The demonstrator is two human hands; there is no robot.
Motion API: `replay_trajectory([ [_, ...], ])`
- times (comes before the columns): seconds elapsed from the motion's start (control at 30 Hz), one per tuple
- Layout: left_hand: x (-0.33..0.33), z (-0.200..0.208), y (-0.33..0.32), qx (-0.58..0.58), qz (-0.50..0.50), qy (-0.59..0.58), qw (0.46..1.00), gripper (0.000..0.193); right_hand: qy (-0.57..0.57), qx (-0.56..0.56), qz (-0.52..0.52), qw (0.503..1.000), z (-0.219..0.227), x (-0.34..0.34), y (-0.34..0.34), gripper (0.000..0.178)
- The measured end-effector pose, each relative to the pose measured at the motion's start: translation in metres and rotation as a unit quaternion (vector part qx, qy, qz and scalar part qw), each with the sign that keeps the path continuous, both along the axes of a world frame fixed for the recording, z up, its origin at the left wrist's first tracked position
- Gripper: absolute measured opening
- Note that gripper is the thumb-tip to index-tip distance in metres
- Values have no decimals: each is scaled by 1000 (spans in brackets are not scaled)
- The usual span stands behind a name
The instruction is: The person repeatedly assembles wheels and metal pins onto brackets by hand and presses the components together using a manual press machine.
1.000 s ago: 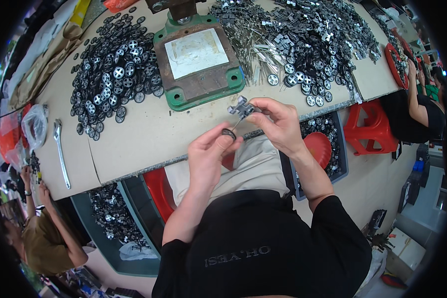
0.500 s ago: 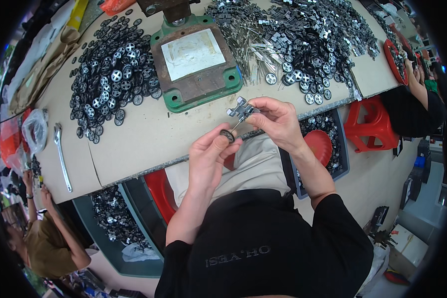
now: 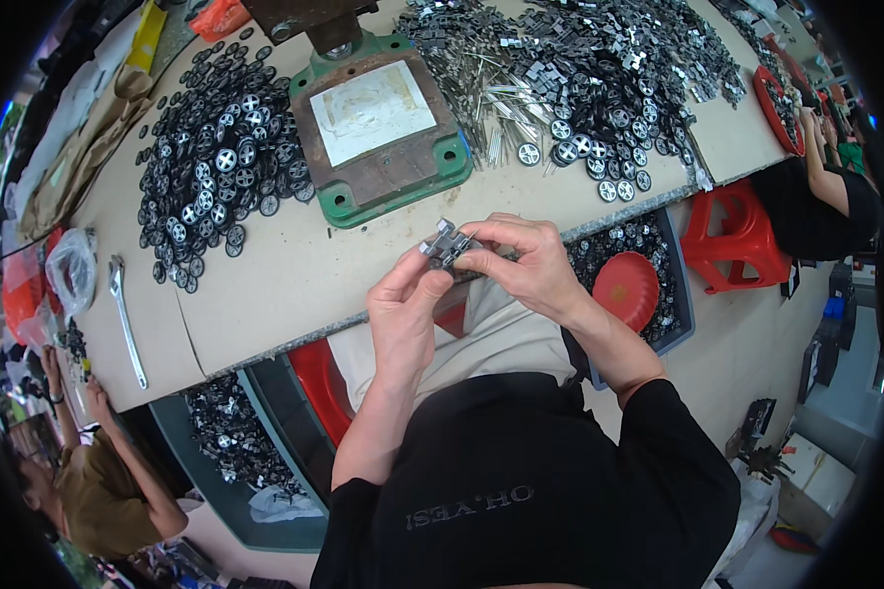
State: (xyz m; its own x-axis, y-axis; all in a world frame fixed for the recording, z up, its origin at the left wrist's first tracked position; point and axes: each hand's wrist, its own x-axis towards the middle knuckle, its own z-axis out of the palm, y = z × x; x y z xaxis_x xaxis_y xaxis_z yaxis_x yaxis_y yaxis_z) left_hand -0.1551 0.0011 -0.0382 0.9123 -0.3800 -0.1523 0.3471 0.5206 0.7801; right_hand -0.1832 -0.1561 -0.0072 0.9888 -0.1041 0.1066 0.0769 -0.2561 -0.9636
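Just off the table's front edge, my two hands meet around a small grey and black plastic chassis piece (image 3: pixel 446 241), like that of a toy car. My right hand (image 3: pixel 532 267) pinches its right side between thumb and fingers. From the lower left, my left hand (image 3: pixel 401 319) has its thumb and fingertips closed against the same piece. A thin axle end seems to stick out near the right fingertips. Any wheel between the left fingers is hidden.
Beyond my hands stands a green press base (image 3: pixel 363 201) with a white plate. Heaped wheels (image 3: pixel 221 157) lie left of it; metal axles (image 3: pixel 496 108) and chassis parts (image 3: pixel 599 59) lie right. A wrench (image 3: pixel 126 324) rests at left. Co-workers sit on both sides.
My left hand has moved up against the chassis piece with the black wheel and axle it held. The bare axle and the wheel no longer show between the hands.
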Motion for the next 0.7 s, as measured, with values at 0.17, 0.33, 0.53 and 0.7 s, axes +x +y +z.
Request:
replay_trajectory([
  [0.17, 6, -5, 6, -42, -81, 33, 995, 29, -10, -145, -52, 988, 8, 12, -43, 20],
  [0.33, 9, 0, 4, -80, -111, 70, 988, 24, -39, -457, -214, 862, -6, 34, -69, 24],
  [0.53, 9, 0, 4, -82, -102, 88, 988, 22, -18, -321, -176, 930, -1, 30, -57, 21],
  [0.7, 9, -1, 3, -86, -95, 89, 988, 22, 63, 97, -90, 989, 4, 10, -24, 18],
])
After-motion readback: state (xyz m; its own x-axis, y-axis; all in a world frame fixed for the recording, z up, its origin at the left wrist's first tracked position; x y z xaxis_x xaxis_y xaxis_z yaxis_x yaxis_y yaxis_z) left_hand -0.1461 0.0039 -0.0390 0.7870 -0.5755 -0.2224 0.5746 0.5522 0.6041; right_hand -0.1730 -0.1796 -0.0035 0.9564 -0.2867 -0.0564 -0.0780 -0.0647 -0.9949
